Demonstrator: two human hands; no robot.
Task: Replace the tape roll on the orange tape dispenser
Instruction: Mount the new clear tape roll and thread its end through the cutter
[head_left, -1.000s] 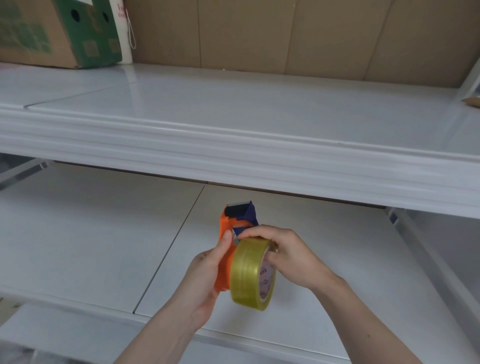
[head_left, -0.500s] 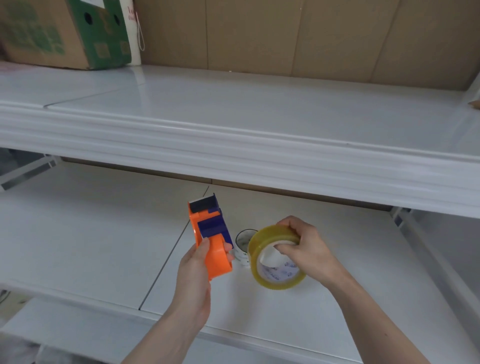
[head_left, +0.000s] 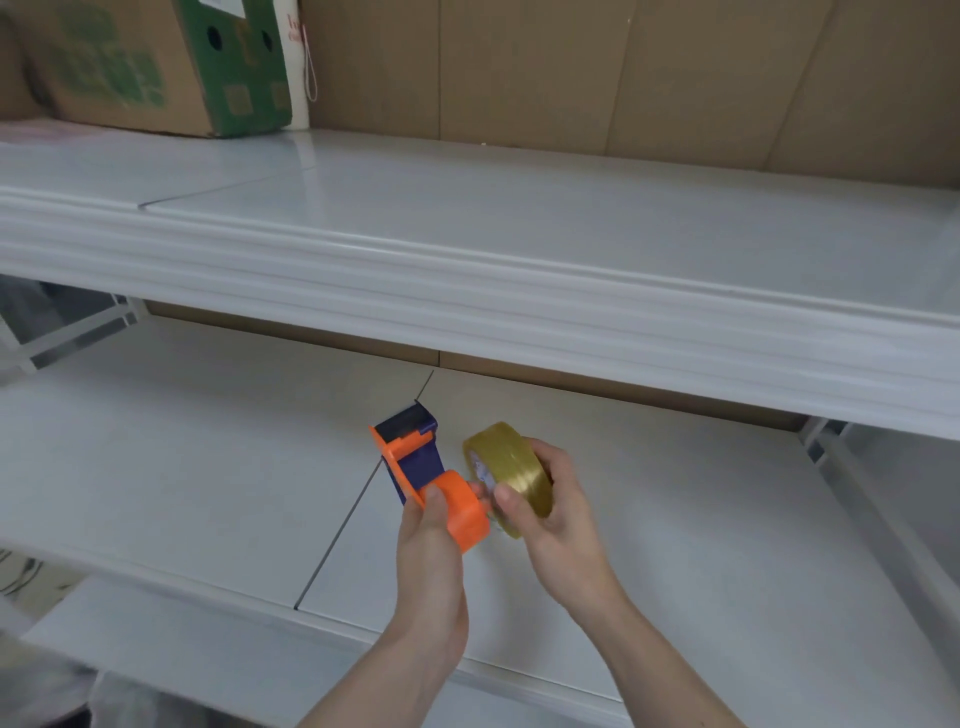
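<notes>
My left hand grips the orange tape dispenser by its round orange hub, the blue-and-black cutter end pointing away from me. My right hand holds a full roll of yellowish clear tape right beside the hub, its open core turned toward the dispenser. Roll and hub nearly touch. Both are held in the air above the lower white shelf. The small white empty core seen earlier is hidden behind the hands.
An upper white shelf juts out above the work area, its thick front lip close over the hands. A brown and green cardboard box sits at that shelf's back left. A shelf upright stands at the right.
The right hand has brought the tape roll back against the dispenser's hub after holding it apart half a second ago. The left hand has tilted the dispenser so its hub faces the roll.
</notes>
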